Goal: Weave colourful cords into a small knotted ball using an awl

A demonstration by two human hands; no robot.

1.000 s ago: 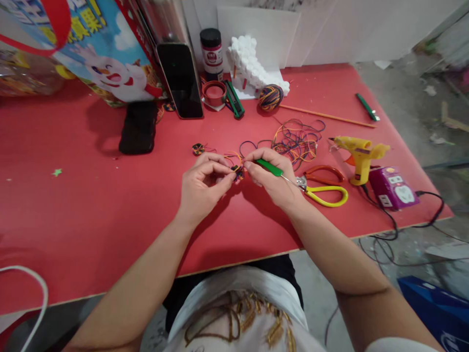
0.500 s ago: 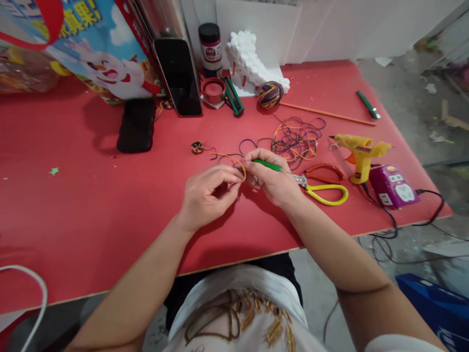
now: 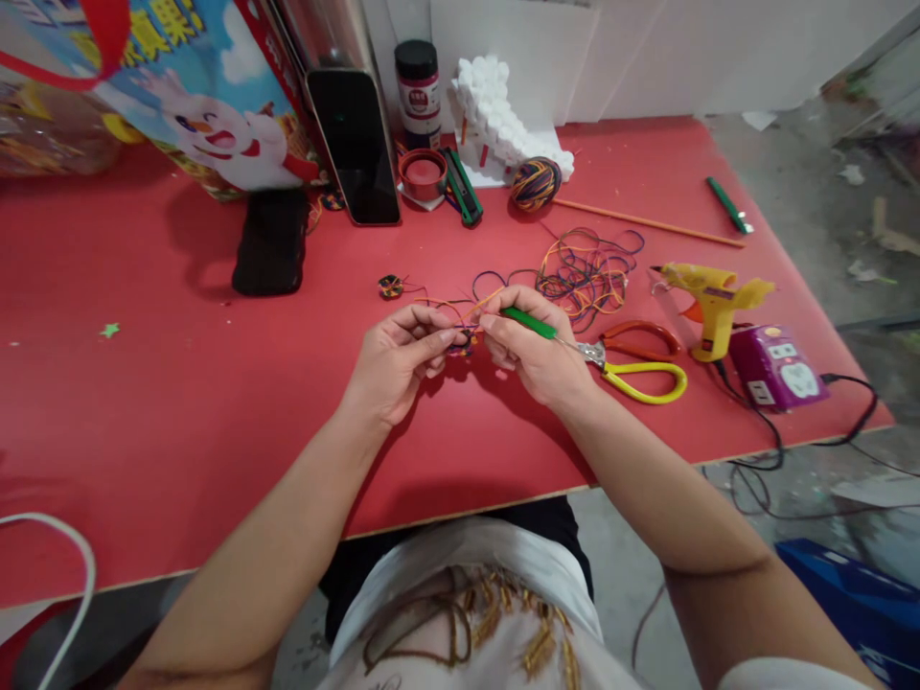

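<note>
Between thumb and fingers, my left hand (image 3: pixel 399 359) pinches a small crocheted piece (image 3: pixel 461 343) of multicoloured yarn. My right hand (image 3: pixel 536 340) is closed round a crochet hook with a green handle (image 3: pixel 528 322); the hook's tip is hidden at the fingers beside the piece. An orange strand rises between the two hands. Beyond them a loose tangle of multicoloured yarn (image 3: pixel 586 273) lies on the red table, and a small round yarn piece (image 3: pixel 390 287) rests to the left of it.
Pliers with red and yellow handles (image 3: pixel 647 381) lie right of my right hand. Farther right are a yellow glue gun (image 3: pixel 711 302) and a purple power box (image 3: pixel 776 369) with cables. A yarn ball (image 3: pixel 536 184), a cutter (image 3: pixel 464 190) and a propped phone (image 3: pixel 356 149) stand behind.
My left fingers have shifted and opened out somewhat, so more of the crocheted piece shows. The orange strand, curved over the fingers before, now runs straighter towards my right hand.
</note>
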